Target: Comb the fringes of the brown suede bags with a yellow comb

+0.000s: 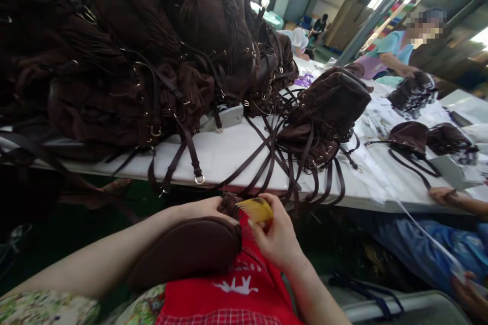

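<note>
A dark brown bag [186,249] lies across my lap, its smooth rounded side facing up. My left hand [208,209] is closed on the bag's far end, by a bunch of brown fringe [230,204]; its fingertips are partly hidden there. Between the thumb and fingers of my right hand [281,238] is a yellow comb [259,209]. The comb's teeth point left, close to the fringe; whether they touch it I cannot tell. Beneath both hands is a red apron [213,302] with a white print.
Brown bags [125,76] are heaped on the white table [224,155] ahead and to the left. More bags [328,106] stand right of centre, straps [267,162] hanging over the edge. A co-worker [396,53] holds dark material across the table. Another person's hand [446,196] rests at right.
</note>
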The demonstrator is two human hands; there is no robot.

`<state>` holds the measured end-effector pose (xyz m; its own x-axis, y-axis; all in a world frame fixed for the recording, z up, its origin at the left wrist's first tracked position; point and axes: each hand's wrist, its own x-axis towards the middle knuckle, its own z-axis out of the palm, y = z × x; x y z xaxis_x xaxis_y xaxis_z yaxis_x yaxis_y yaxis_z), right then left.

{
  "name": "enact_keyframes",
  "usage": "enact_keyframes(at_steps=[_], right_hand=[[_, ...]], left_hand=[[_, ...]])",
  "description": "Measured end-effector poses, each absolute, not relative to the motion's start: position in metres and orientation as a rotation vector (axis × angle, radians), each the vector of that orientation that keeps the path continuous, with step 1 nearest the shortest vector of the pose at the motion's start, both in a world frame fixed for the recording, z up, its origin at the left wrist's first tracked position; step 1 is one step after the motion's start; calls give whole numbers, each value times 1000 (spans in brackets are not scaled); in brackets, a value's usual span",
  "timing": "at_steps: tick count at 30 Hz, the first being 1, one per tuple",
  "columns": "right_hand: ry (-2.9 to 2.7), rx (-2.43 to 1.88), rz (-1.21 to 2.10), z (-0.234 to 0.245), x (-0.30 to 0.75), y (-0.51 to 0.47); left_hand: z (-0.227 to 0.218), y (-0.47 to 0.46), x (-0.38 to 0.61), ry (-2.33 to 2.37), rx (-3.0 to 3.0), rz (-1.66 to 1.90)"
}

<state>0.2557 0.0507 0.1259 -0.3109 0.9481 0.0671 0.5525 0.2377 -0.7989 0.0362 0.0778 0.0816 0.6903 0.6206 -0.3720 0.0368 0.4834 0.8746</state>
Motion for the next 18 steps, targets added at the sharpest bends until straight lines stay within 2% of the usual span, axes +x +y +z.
enact_keyframes(at_steps=[5,12,18], right_hand=[[-2105,-1378,918,119,248,49],[-2655,-1529,580,84,231,37],[-2487,-1877,639,58,260,59]], left_hand=[[83,73,38,711,958,431],[75,55,42,871,898,466],[99,36,42,761,879,449]])
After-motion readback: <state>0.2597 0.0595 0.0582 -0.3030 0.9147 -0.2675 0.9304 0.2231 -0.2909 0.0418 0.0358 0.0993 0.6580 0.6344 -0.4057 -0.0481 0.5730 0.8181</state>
